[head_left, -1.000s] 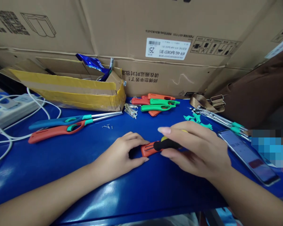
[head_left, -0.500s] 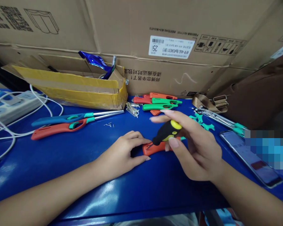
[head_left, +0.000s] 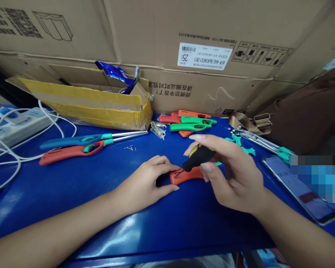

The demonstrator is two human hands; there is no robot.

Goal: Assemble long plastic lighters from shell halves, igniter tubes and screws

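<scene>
On the blue table lies an orange-red gas lighter casing [head_left: 188, 176], its butt end towards the left. My left hand [head_left: 149, 175] rests on the table and pinches that end between thumb and index finger. Above the casing, my right hand [head_left: 231, 175] grips a short black-and-yellow screwdriver [head_left: 199, 158], tilted, its thin tip at the slot near the butt end. My right fingers cover the far part of the casing; a bit of teal shows behind them. Small screws [head_left: 131, 148] lie loose beyond my left hand.
Two assembled lighters [head_left: 72, 152] lie left, near a power strip [head_left: 25, 123] with white cables. At the back are a taped carton [head_left: 95, 111] and stacked green and orange casings [head_left: 191, 127]. Metal tubes [head_left: 257, 139], teal triggers [head_left: 238, 141] and a phone [head_left: 298, 190] lie right.
My right hand has turned the screwdriver, its handle now lying lower and further inside my fingers. My left hand and the casing have stayed put; the view has shifted slightly.
</scene>
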